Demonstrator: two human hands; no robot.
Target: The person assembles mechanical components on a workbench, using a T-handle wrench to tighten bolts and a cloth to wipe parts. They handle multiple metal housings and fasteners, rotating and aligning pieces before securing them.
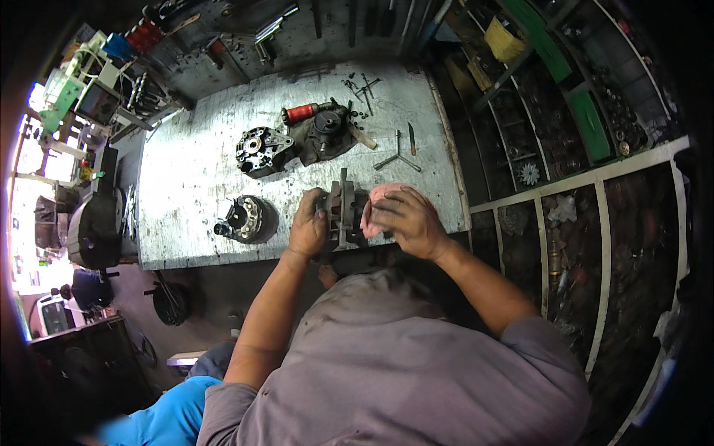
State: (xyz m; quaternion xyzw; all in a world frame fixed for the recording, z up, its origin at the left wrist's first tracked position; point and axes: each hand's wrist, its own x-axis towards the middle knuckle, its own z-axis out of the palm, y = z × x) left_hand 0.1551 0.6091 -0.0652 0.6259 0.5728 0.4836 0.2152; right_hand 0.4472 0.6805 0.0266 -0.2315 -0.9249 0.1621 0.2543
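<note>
Grey scuffed metal covers the bench (193,178), the biggest thing in view, and the work sits at its near edge, close to the person's body, probably so both arms can bear on it without stretching. Right of the bench, shelves (595,126) run back in rows packed with dark parts; a green box lies on one.

At the near edge stands the rotor (343,212), a finned grey part set on edge. The left hand (309,227) has its fingers closed around the rotor's left side, seemingly to steady it. The right hand (409,221) lies over a pink rag (383,197) with its fingers curled and pressed on it against the rotor's right end; the rag likely serves for wiping or for grip.

Left of the hands, just apart, lies a round stator (245,219) with a copper-toned winding. Farther back are a black end housing (260,151) and beside it a darker housing (323,134), with a red-handled tool (301,113) touching its far side. To the right of these lie a three-armed wrench (398,157) and a small screwdriver (411,139), and at the far edge a scatter of bolts (361,85).

None of these crowds the hands; the stator is the nearest, and the space between bench edge and rotor is narrow, so the part sits close to the drop
</note>
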